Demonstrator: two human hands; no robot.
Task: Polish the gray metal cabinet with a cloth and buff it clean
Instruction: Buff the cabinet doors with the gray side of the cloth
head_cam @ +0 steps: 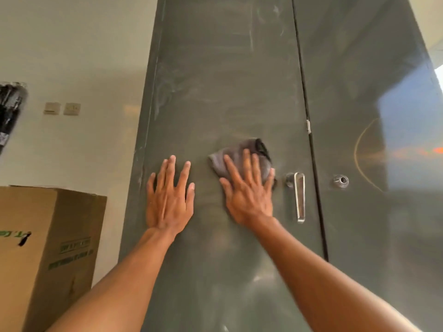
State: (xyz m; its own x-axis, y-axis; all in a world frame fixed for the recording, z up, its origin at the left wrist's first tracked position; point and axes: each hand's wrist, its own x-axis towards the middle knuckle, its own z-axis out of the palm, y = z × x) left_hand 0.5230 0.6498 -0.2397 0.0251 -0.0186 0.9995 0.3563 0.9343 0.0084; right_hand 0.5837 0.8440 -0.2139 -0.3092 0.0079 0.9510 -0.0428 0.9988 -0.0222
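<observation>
Cabinet point(227, 92) upright, long axis vertical

You face a gray metal cabinet point(215, 92), matt and smeared with pale streaks at the left, glossier and reflective at the right. Your cloth point(236, 156) is soft gray fabric. The handle point(299, 197) is shiny metal, the box point(48, 236) matt brown cardboard.

We face the tall gray metal cabinet point(347, 92), upright, doors shut, its left door point(215, 80) smeared with pale streaks. The crumpled gray cloth point(236, 156) is pressed against that door, just left of the handle point(299, 197).
</observation>
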